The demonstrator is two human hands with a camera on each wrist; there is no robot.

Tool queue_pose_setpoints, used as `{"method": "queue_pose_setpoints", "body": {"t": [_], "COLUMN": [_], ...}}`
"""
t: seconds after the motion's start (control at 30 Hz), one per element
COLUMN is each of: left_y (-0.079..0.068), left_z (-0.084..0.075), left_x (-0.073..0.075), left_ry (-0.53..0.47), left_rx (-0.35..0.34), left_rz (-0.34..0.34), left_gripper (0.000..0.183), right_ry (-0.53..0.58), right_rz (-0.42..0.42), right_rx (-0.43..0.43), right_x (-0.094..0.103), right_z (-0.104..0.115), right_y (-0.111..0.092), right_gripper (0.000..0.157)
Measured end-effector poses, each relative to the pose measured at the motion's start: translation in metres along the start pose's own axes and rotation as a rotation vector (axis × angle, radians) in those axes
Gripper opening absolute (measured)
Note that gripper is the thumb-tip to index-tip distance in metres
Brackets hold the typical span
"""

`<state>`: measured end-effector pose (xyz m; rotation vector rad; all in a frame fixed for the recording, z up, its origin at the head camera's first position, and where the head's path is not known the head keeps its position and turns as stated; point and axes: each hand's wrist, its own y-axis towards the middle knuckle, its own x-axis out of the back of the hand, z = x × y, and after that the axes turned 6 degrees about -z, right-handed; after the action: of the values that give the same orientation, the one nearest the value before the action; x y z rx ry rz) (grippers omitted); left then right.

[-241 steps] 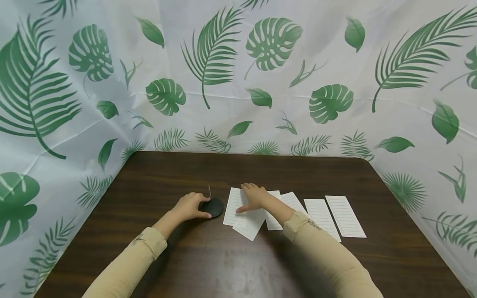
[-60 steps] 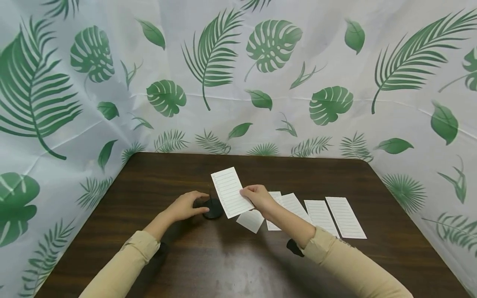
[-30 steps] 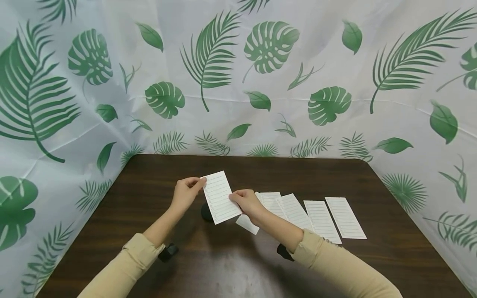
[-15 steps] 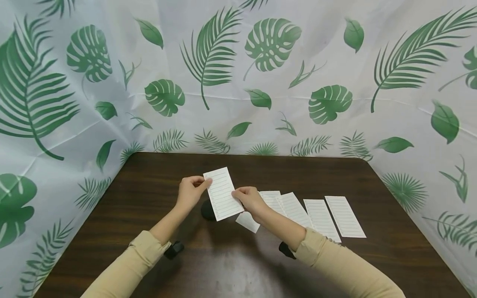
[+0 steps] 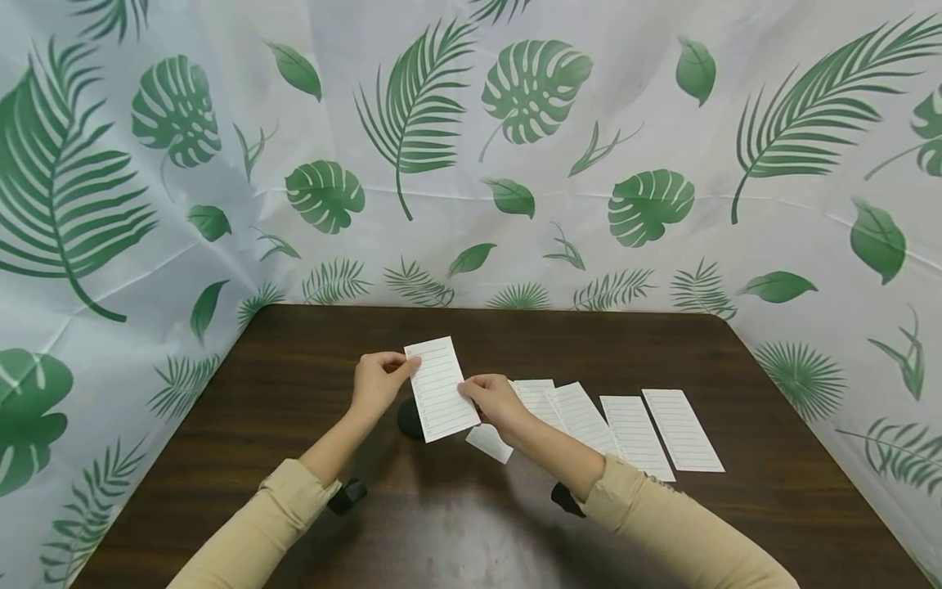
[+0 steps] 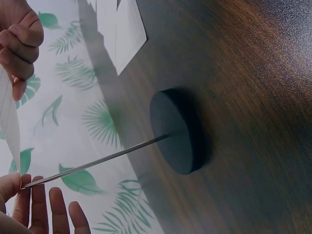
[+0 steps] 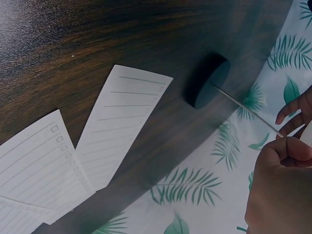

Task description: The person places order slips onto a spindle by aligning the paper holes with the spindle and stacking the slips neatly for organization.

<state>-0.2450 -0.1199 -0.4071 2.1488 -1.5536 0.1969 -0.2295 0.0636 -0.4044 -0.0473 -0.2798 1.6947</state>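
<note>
Matt white paper is seen in the central card (image 5: 444,394) and the loose cards (image 5: 683,429) at centre right. The tabletop (image 5: 456,532) is finished in dark, glossy wood grain, finely pebbled at upper right of the left wrist view. There, a smooth matt black base (image 6: 178,131) is topped by a shiny, metal-looking rod (image 6: 102,159). The backdrop (image 5: 441,237) is made of creased, lustrous cloth, the sleeves (image 5: 250,528) of matt cloth.

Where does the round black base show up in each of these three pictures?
Head view: the round black base is left of center, below the middle, partly hidden by the held paper.
Left wrist view: just right of and below center.
Right wrist view: toward the upper right.
Shared landmark: the leaf-print curtain, visible in all three.
</note>
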Motion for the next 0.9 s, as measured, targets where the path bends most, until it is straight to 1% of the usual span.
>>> {"method": "queue_pose_setpoints", "body": {"t": [0.27,0.37,0.43,0.5,0.73,0.9], "left_y": [0.005,0.007,0.008,0.008,0.004,0.003], "left_z": [-0.001,-0.004,-0.005,-0.004,-0.001,0.0], "left_x": [0.002,0.004,0.005,0.007,0.009,0.01], "left_ry": [-0.028,-0.069,-0.105,-0.121,-0.08,-0.071], "left_rx": [0.013,0.023,0.039,0.06,0.076,0.072], "left_rz": [-0.015,-0.016,-0.007,0.0,0.031,0.035], "left_gripper": [0.02,0.025,0.028,0.03,0.026,0.021], "right_ry": [0.013,0.036,0.048,0.052,0.019,0.014], "right_rz": [-0.008,-0.02,-0.026,-0.028,-0.003,-0.015], "right_rx": [0.013,0.019,0.021,0.016,0.006,0.013], "right_x": [0.0,0.002,0.004,0.004,0.0,-0.004], "right_z": [0.005,0.009,0.011,0.011,0.005,0.001], "right_y": [0.0,0.001,0.001,0.002,0.0,-0.001], "right_gripper": [0.028,0.028,0.028,0.028,0.028,0.027]}}
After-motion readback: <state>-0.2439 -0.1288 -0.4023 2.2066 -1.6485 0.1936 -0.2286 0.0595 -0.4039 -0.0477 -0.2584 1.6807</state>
